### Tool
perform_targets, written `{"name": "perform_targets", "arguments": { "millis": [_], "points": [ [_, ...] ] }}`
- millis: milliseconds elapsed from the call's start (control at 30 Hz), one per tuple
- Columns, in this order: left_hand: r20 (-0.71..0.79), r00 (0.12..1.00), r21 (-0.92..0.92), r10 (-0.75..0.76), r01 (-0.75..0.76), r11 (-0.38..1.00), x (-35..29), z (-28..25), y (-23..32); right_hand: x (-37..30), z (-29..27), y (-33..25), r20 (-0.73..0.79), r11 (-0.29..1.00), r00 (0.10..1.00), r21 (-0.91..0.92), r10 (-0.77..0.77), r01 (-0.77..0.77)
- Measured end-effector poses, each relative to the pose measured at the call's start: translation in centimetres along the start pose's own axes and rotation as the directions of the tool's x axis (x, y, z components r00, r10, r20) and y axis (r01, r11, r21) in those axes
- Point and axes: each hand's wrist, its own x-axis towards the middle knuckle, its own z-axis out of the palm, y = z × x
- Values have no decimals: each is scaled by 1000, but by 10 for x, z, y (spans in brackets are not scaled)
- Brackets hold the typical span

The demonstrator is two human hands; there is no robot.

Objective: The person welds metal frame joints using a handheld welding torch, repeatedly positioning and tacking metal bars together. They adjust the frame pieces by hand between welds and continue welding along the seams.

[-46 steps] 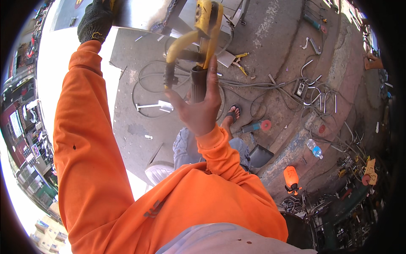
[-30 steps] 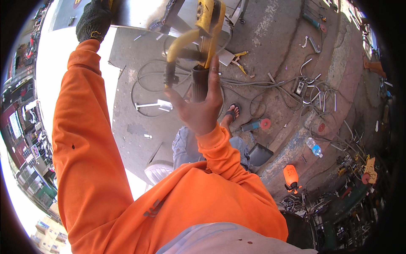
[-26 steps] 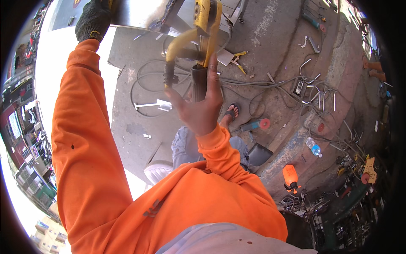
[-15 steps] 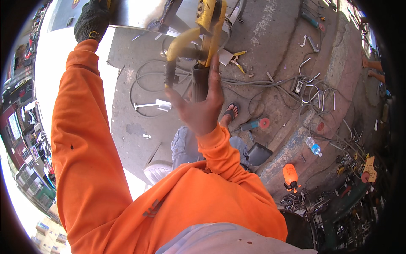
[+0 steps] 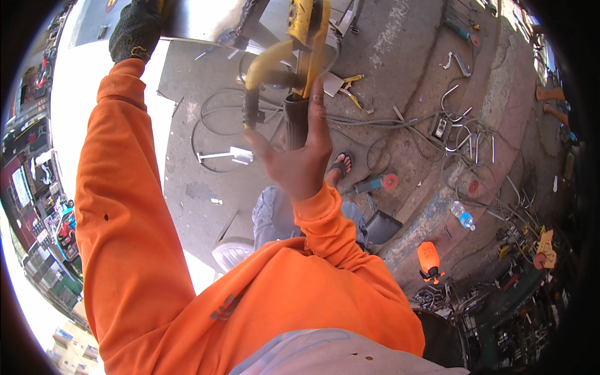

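Observation:
My right hand (image 5: 294,165), bare, wraps the dark rear grip of a yellow-and-black power tool (image 5: 300,22). Its yellow looped handle is smeared by motion, and the working end is cut off or hidden at the top edge. At the upper left, my left hand (image 5: 134,34) wears a dark knitted glove with fingers curled round something. A yellow bit shows beside that glove at the frame edge; what it belongs to is cut off. A bright metal sheet (image 5: 190,19) stretches between the hands, with a dark, worn metal piece (image 5: 245,25) against it.
Cables (image 5: 381,119) snake over the concrete floor. An angle grinder (image 5: 375,183) lies near my foot, and another power tool (image 5: 459,28) lies farther off. To the right are bent metal tubes (image 5: 465,140), a water bottle (image 5: 463,215), an orange spray bottle (image 5: 429,259) and piled scrap.
Both hands and the power tool stay almost in place. At the far left, a colourful blue-and-red shape has come into view on the street.

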Motion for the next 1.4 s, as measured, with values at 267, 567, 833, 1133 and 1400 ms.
{"name": "perform_targets", "arguments": {
  "millis": [267, 567, 833, 1133, 1400],
  "points": [
    [-15, 1000, -40, -18, 17, 999, -1, -1, 3, 1, -4, -3, -21, 999, 999, 12, 49, -49],
    [-23, 1000, -20, -2, 2, 1000, -3, -2, 5, -1, -4, -7, 8, 999, 1000, -43, -8, 8],
    [-23, 1000, 8, 5, -4, 1000, -2, 1, 1, 0, -7, -1, 41, 999, 999, -26, 32, -31],
    [-40, 999, 27, 0, 1, 1000, -1, 2, 2, 2, -8, -5, 45, 992, 999, -130, 9, -4],
    [-28, 1000, -5, -1, 0, 1000, 1, 2, 0, 4, -11, -3, 30, 996, 999, -92, 19, -17]
  ]
}}
